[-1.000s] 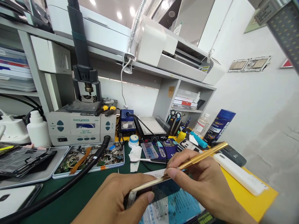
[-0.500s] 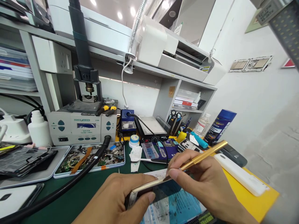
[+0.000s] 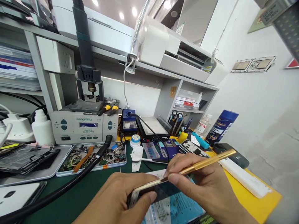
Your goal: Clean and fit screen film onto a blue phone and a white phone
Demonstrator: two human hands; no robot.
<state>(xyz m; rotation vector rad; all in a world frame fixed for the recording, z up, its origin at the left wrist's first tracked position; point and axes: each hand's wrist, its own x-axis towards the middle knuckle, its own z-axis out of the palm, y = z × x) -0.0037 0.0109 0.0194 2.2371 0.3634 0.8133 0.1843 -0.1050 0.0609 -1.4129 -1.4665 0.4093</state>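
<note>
My left hand (image 3: 123,194) is closed around a smartphone (image 3: 150,185), thumb on the near face and fingers behind. The phone stands tilted on its long side, with its light metal edge upward. In my right hand (image 3: 201,179) is a slim gold-handled blade (image 3: 209,162), pinched between thumb and fingers and slanting up to the right. Its dark tip meets the phone's upper edge; whether it sits inside a seam I cannot tell. My right fingers also rest close to that edge and hide part of the phone. Beneath lies a blue and white printed sheet (image 3: 184,202).
A tray of circuit boards (image 3: 80,155) lies left, crossed by a black hose (image 3: 70,183). Behind it stands a hot-air station (image 3: 77,124). A white-handled brush (image 3: 149,160) and a blue-lidded jar (image 3: 135,141) are ahead. A blue spray can (image 3: 221,127) stands right.
The gold handle has tipped lower and farther right, its tip still at the phone's edge. My left hand keeps its hold. The whole view has shifted slightly.
</note>
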